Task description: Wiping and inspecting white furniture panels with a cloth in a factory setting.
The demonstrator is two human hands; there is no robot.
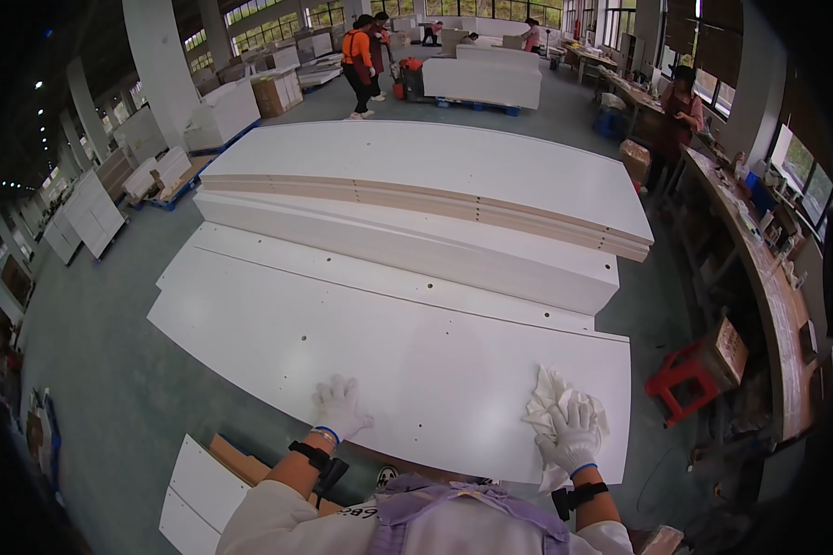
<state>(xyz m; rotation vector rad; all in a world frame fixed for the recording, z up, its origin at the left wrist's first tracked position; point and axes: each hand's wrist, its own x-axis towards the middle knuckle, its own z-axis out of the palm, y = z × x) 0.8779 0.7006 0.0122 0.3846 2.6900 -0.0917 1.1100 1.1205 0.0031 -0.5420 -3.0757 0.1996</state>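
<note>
Before me lies a large white panel (379, 347) with small drilled holes, stacked on other panels. My left hand (342, 407), in a white glove with a blue cuff, lies spread on the panel's near edge and holds nothing. Toward the panel's right end, my right hand (572, 435), gloved likewise, presses down on a crumpled white cloth (548, 393). The cloth sticks out beyond the fingers on the far and left sides, and a tail of it hangs below the hand.
Behind stand more stacked white panels (416, 153) with bare brown edges. A red stool (680, 381) bears a cardboard box (727, 351) at right, beside a long cluttered workbench (759, 277). White boards (199, 490) lean at lower left. Other people (356, 65) stand farther off.
</note>
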